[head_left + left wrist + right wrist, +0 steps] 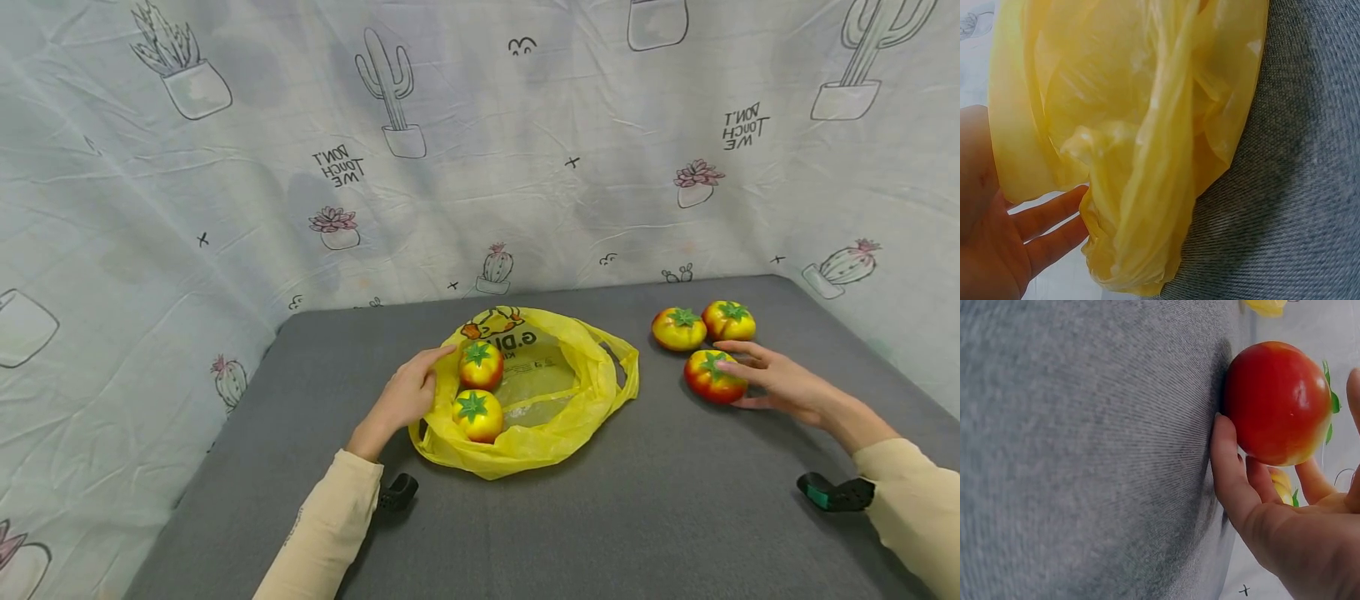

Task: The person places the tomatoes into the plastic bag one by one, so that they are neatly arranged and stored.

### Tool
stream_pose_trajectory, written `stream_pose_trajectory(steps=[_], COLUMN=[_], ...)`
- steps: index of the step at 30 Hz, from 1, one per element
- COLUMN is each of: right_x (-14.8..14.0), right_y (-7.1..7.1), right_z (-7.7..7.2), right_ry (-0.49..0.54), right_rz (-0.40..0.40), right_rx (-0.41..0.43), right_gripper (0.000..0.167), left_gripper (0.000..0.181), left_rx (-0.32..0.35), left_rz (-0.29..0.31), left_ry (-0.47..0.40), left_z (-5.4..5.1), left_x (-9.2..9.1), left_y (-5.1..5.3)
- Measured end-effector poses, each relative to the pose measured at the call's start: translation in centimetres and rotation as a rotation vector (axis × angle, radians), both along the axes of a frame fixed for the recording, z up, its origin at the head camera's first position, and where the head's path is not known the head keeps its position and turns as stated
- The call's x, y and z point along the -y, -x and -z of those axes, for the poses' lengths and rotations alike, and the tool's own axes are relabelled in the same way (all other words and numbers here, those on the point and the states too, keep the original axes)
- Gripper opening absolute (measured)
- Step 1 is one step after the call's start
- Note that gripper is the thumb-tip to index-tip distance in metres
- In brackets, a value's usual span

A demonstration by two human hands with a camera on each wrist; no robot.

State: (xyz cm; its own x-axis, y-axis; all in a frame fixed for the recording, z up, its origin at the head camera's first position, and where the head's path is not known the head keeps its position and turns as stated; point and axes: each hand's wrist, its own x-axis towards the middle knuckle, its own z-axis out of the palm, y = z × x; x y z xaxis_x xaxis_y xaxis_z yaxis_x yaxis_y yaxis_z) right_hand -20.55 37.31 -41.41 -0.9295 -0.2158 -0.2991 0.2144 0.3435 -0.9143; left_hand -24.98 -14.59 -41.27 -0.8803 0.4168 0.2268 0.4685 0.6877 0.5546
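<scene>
A yellow plastic bag (555,442) lies on the table with its mouth spread, two red-and-yellow toy tomatoes inside: a farther tomato (482,367) and a nearer tomato (477,417). At the bag's left rim, my left hand (405,392) pinches the plastic; in the left wrist view the bag (1129,144) partly hides its fingers. My right hand (791,383) reaches around another tomato (708,379) that rests on the table. From the right wrist view, fingers lie beside and under this tomato (1279,400), while one finger at the right edge stands apart from it.
Just behind the right hand sit two more tomatoes, a left one (677,332) and a right one (729,323). A grey cloth covers the table (637,517). A white curtain (465,192) printed with cacti hangs behind the table and along its sides.
</scene>
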Motion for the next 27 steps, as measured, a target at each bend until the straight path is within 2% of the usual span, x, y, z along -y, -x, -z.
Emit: stream_pose_trajectory(steps=[9, 21, 27], right_x=[0.16, 0.51, 0.23], right_y=[0.01, 0.01, -0.1], right_z=[-0.09, 0.09, -0.06], right_ry=[0.006, -0.024, 0.012], right_rz=[-0.039, -0.018, 0.003], right_rx=[0.006, 0.023, 0.009], right_gripper=[0.074, 0.086, 0.089], left_gripper=[0.048, 0.046, 0.047], left_rx=[0.005, 0.02, 0.009], left_rz=[-0.004, -0.013, -0.009], left_ry=[-0.004, -0.004, -0.004], left_z=[-0.03, -0.06, -0.07], left_x=[-0.01, -0.06, -0.07], left_y=[-0.02, -0.14, -0.11])
